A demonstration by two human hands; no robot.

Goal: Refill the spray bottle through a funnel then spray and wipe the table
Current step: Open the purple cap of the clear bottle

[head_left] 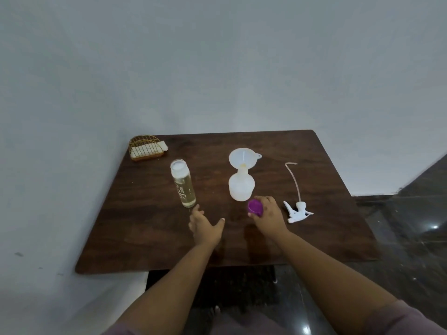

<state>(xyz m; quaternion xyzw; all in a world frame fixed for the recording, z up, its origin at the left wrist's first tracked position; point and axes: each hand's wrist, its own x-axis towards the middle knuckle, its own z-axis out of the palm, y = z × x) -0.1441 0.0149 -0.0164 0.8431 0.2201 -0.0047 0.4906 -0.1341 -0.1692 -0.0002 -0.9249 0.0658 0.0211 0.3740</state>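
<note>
Right hand (266,212) curled round a purple cap (255,207), low over the table (314,238), just near side of the spray bottle (241,187). Left hand (204,226) holds nothing, fingers spread, thumb out, reaching toward the base of the clear bottle (183,183)

Landmark = spray bottle, mid-table, upright, neck open, white funnel (243,157) seated in it. Funnel cone is wider than the bottle, tab handle on its rim

Clear bottle stands left of the spray bottle: tall straight cylinder, uncapped, pale yellowish liquid to about three quarters, script print on the side. Glass or hard plastic, cannot tell. Likely smooth and a bit weighty with that fill, so grip mid-body with a full wrap, not the rim

Spray bottle is translucent white plastic, rounded, looks near empty so probably light and tippy with the funnel on top. I'd steady it at the shoulder while pouring

Trigger sprayer (296,211) lies on its side right of the spray bottle, white rigid plastic, thin bendy tube (295,180) trailing away from the person

Far left of the spray bottle, at the back corner: gold wire holder (145,148) with folded white tissues (147,149), soft, for the wipe

Table is dark wood grain, slight sheen
</note>
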